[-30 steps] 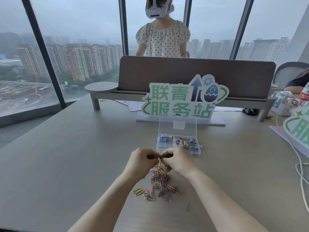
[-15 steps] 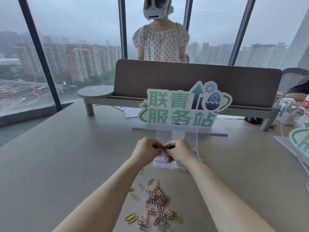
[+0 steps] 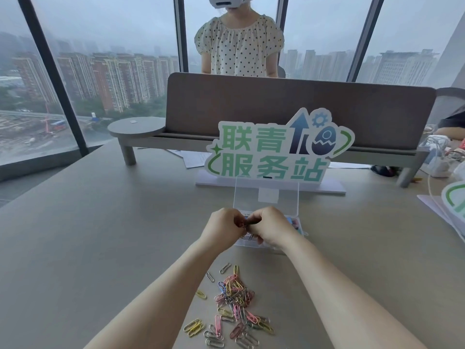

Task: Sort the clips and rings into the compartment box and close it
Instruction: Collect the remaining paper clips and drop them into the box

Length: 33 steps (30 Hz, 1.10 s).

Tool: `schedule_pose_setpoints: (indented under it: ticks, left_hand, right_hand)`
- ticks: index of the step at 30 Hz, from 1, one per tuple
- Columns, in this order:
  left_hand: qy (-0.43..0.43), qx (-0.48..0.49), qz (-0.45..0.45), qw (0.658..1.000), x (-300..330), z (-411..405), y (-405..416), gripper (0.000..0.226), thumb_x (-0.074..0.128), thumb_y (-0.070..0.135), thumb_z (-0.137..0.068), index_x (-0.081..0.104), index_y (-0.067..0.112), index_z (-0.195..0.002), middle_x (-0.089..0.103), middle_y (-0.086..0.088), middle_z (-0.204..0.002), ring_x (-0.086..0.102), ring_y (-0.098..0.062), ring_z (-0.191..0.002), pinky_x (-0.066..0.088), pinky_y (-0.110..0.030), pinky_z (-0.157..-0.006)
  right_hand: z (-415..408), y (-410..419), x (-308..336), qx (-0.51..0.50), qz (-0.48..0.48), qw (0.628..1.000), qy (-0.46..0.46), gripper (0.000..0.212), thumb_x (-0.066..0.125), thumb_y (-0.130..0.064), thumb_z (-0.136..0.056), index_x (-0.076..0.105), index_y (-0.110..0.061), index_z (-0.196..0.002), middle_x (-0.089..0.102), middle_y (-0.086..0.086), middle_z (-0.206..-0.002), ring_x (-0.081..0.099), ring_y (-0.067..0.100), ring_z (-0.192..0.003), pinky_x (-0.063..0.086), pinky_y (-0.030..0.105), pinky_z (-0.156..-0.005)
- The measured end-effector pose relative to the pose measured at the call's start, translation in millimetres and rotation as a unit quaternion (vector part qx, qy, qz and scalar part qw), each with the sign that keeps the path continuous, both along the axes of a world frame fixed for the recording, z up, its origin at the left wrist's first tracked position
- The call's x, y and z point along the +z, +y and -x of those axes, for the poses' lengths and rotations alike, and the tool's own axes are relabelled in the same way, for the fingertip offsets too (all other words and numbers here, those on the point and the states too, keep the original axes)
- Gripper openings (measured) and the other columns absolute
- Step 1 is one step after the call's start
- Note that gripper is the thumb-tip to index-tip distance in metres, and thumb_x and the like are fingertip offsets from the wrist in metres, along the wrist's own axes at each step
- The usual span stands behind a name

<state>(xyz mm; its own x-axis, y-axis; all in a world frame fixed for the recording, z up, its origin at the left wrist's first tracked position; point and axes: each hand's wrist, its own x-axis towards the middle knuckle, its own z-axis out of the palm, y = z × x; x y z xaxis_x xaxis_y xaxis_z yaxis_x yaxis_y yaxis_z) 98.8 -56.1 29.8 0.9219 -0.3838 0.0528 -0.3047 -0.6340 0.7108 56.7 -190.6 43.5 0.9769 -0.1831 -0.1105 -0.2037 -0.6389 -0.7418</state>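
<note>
Coloured clips [image 3: 245,222] are pinched between left hand [image 3: 222,226] and right hand [image 3: 270,229] over the box [image 3: 299,226]; some could be spilled onto the table [image 3: 100,235].

A die-cut white sign [image 3: 279,147] stands upright in a flat white base on the table, carrying large green Chinese characters in two rows: 联青 on top and 服务站 below. Beside the top row are a dark blue upward arrow, a small blue gear and a cracked egg emblem. A second sign [image 3: 455,200] at the right edge shows only part of a green stroke, unreadable.
</note>
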Motion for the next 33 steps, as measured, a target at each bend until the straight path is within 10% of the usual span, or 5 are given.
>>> schedule_pose_setpoints:
  ticks: [25, 33]
  left_hand:
    - [-0.050, 0.009, 0.027, 0.998, -7, 2, 10, 0.039, 0.044, -0.001, -0.083, 0.072, 0.017, -0.103, 0.072, -0.001, -0.097, 0.064, -0.019, -0.093, 0.046, -0.023, -0.076]
    - [-0.080, 0.030, 0.007, 0.996, -16, 13, 33, 0.043, 0.041, -0.006, -0.082, 0.071, 0.015, -0.102, 0.068, -0.002, -0.106, 0.060, -0.018, -0.099, 0.038, -0.019, -0.078]
  right_hand:
    - [3, 6, -6, -0.039, -0.058, 0.996, -0.049, 0.039, 0.041, 0.003, -0.081, 0.075, -0.017, -0.087, 0.075, 0.003, -0.084, 0.069, 0.021, -0.085, 0.057, 0.041, -0.082]
    - [15, 5, -7, -0.078, -0.078, 0.989, -0.093, 0.040, 0.038, 0.003, -0.079, 0.068, -0.022, -0.073, 0.073, -0.003, -0.075, 0.069, 0.019, -0.078, 0.056, 0.039, -0.072]
